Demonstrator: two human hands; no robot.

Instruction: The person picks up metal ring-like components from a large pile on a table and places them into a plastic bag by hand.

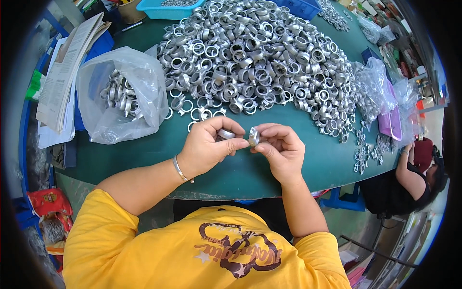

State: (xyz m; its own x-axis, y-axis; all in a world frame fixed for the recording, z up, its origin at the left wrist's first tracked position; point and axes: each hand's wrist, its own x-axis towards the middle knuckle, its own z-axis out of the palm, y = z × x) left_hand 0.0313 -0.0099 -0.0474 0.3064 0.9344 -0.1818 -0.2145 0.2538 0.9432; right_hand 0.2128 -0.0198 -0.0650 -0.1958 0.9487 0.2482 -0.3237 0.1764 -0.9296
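Above the front of the green table, my left hand (208,143) is closed around a silver metal ring (225,134), held between the curled fingers. My right hand (283,150) pinches a second metal ring (253,137), seen nearly edge-on, between thumb and fingertips. My left thumb tip reaches close to this second ring; whether it touches is hard to tell. Just beyond both hands rises a large pile of similar metal rings (250,58), many with a small lug on the side. A few loose rings (195,114) lie flat at the pile's near edge.
A clear plastic bag (144,120) with more rings stands at the left, beside papers (62,77). Blue trays (166,10) sit at the back. On the right are plastic bags, a purple basket (391,120) and small metal parts (363,154). Another person (409,185) sits far right.
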